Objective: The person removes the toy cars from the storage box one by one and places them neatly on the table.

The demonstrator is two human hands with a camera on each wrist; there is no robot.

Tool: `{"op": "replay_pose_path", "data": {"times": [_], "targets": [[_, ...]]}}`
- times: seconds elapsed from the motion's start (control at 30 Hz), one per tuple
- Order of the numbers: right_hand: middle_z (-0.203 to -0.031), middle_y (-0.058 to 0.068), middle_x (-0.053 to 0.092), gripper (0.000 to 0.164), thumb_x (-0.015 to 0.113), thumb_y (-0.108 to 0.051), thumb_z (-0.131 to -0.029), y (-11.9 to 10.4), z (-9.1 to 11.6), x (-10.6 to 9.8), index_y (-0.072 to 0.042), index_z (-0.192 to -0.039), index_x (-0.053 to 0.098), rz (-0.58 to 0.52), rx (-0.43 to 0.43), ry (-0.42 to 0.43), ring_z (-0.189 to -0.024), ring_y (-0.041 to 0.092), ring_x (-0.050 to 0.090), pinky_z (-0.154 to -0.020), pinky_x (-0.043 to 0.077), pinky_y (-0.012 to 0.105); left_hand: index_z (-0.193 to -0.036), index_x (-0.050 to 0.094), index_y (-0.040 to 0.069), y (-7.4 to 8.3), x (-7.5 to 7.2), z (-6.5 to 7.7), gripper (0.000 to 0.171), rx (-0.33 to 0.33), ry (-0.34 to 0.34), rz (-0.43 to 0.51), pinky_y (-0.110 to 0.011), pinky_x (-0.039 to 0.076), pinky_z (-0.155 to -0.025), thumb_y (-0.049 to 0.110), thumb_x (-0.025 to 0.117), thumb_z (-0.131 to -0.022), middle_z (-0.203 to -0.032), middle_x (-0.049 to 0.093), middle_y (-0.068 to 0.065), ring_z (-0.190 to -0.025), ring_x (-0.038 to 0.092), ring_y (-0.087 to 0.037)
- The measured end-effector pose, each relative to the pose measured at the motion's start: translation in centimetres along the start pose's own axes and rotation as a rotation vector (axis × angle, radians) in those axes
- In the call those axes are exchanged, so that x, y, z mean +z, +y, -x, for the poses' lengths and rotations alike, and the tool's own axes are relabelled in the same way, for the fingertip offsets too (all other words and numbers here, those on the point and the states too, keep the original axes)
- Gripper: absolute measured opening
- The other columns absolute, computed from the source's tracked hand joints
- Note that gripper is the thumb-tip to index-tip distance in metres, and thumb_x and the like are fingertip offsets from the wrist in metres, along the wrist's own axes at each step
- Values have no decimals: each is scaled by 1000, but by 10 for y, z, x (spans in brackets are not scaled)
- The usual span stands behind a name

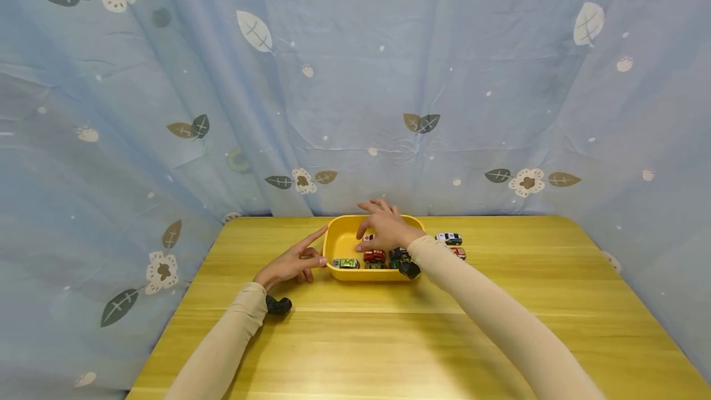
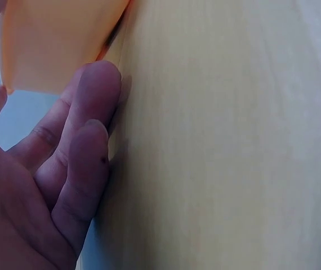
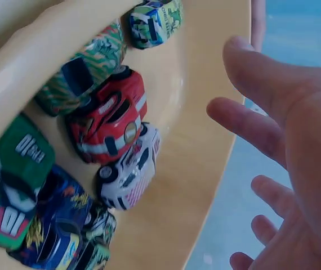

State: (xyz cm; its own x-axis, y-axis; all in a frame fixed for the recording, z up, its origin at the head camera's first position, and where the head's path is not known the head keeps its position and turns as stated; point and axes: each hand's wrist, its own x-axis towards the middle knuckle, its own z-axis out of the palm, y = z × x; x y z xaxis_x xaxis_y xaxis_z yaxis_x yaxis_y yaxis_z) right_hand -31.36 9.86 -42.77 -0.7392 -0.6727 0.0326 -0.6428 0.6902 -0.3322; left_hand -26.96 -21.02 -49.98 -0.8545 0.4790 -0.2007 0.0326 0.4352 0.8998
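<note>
A yellow plastic bin stands near the table's back edge, with several toy cars along its front side. My left hand is at its left end, index finger and thumb extended to touch the rim. My right hand hovers over the bin, fingers spread and holding nothing. Below it lie a red car, a white car, a dark blue car and a green car. A yellow-green car rests in the front left corner, apart from the others.
Right of the bin on the wooden table are a white car and a red car, the latter partly hidden by my right sleeve. A blue patterned curtain hangs close behind the table.
</note>
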Motion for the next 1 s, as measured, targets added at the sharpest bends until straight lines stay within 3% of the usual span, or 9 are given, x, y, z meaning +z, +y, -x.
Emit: {"op": "replay_pose_path", "data": {"times": [0.43,0.73,1.0], "targets": [[-176,9,27,39,90,-50,-83,-11,-11,10,-23,-110,86,-15,-88,-66,-162,45,11,-120,24,72,-170,16,46,4,-1,0,81,11,5,22,-34,54,-64,35,66,-107,-120,69,-23,-73,69,-28],[-172,9,35,27,92,-46,-83,-19,-17,19,-30,-104,87,36,-109,-106,-162,46,14,-120,24,73,-170,15,44,1,0,1,82,19,0,30,-35,54,-63,33,66,-107,-121,69,-24,-73,69,-32],[-171,9,39,17,91,-37,-86,-22,-17,28,-31,-102,87,56,-75,-133,-162,44,13,-122,23,71,-170,15,46,1,1,1,82,16,8,19,-34,55,-63,34,67,-107,-119,69,-23,-73,70,-30]]}}
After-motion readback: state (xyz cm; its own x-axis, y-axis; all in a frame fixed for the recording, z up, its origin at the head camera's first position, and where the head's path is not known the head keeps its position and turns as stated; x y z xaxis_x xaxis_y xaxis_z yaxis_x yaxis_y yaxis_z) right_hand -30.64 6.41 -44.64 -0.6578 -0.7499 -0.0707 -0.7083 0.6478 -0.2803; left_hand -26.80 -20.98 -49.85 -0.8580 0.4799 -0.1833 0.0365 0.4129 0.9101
